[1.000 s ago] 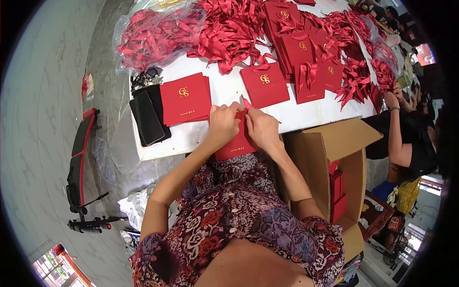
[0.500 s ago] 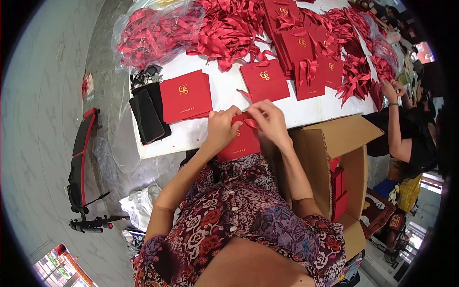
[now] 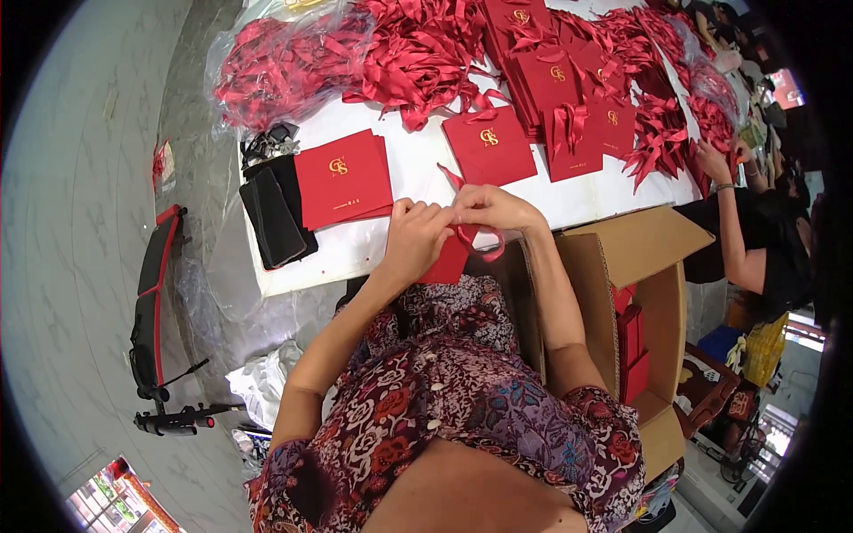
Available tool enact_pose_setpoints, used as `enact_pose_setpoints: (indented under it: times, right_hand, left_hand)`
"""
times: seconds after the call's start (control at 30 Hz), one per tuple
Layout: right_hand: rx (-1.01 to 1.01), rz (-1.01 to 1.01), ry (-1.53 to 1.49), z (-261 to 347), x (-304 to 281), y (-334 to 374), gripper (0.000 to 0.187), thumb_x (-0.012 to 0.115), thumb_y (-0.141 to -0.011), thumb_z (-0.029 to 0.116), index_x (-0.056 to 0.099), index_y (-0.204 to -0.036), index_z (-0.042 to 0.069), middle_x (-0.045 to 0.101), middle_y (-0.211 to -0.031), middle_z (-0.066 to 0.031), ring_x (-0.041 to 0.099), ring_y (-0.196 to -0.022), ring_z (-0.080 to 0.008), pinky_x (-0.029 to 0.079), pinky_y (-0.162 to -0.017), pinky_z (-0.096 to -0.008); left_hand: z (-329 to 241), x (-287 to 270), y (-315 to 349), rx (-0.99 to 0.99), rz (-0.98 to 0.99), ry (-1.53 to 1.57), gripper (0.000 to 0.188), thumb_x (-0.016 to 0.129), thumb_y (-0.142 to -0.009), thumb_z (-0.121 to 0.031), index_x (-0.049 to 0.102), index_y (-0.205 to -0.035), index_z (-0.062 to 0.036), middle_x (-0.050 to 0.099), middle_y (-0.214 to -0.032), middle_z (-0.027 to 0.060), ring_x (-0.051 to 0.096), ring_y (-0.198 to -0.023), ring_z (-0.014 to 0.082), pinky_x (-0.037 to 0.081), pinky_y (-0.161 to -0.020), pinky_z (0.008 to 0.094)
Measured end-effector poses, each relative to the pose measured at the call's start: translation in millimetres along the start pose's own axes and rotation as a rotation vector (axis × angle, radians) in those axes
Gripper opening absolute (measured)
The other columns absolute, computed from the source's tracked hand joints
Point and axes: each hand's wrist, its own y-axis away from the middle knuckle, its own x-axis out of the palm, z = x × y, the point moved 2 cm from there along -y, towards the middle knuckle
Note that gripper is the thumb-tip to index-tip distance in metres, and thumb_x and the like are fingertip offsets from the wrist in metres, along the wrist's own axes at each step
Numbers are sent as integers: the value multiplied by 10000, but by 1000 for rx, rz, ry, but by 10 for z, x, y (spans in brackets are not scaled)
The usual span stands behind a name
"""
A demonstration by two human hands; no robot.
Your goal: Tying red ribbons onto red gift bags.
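One red paper bag [image 3: 444,265], partly hidden by the fingers, occupies the centre of the frame, held over the wearer's lap at the near edge of the white table [image 3: 413,164]. A narrow red ribbon [image 3: 489,257] curves in a loop at the bag's right side. The left hand [image 3: 416,235], fingers curled and thumb opposed, grips the upper part of the bag; the right hand [image 3: 495,210], wrist bent, pinches the ribbon between thumb and fingertips, close beside the left fingertips. Whether the two sets of fingertips touch cannot be told. Just above the hands lies a flat red bag with a gold emblem [image 3: 490,151]. Left of centre, a small stack of red bags [image 3: 342,182] adjoins a black case [image 3: 272,218], with a cluster of keys [image 3: 277,139] above the latter. Across the upper left, red ribbons fill a clear plastic bag [image 3: 298,71], beside a loose heap of ribbon [image 3: 416,67]; at the upper right, further bags stand in overlapping piles [image 3: 544,84]. Right of centre, an open cardboard box [image 3: 644,246] contains red items [image 3: 633,351]. At the right margin, a co-worker's forearm [image 3: 732,222] reaches toward the table.
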Motion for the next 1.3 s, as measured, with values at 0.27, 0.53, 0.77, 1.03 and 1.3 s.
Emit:
enact_pose_setpoints:
  times: [0.27,0.53,0.77,1.03,1.3]
  right_hand:
    - [5,-653,131,-6,93,-235,246,686,-895,251,748,-927,15,664,-865,-131,658,-811,-219,499,-728,-341]
    - [131,-885,384,156,-26,72,193,731,-871,230,714,-888,38,639,-776,-90,643,-683,-233,509,-641,-340]
    - [-17,-914,662,90,128,-314,193,769,-793,198,667,-855,47,613,-841,-94,624,-793,-283,505,-680,-405]
    - [-116,-966,444,317,53,-28,100,677,-848,89,592,-872,42,610,-832,-119,619,-745,-311,500,-663,-409]
    - [-188,-782,640,282,510,274,134,690,-856,65,599,-949,34,572,-879,-140,612,-750,-363,507,-650,-424]
  left_hand:
    - [-29,52,69,-172,69,115,233,811,-773,-232,632,-871,-118,683,-819,1,620,-760,191,327,-804,360]
    - [79,123,95,-262,-66,63,253,793,-769,-190,598,-909,-107,657,-784,50,620,-752,253,338,-757,387]
    - [20,237,67,-208,-41,-18,255,779,-786,-187,604,-952,-102,650,-815,47,620,-765,254,365,-742,382]
    - [146,348,-38,-291,-16,89,175,726,-826,-143,622,-955,-87,612,-899,62,597,-816,274,394,-753,400]
    - [152,479,-123,-299,-181,318,164,578,-941,-165,686,-1028,-76,647,-963,74,604,-919,275,403,-840,411]
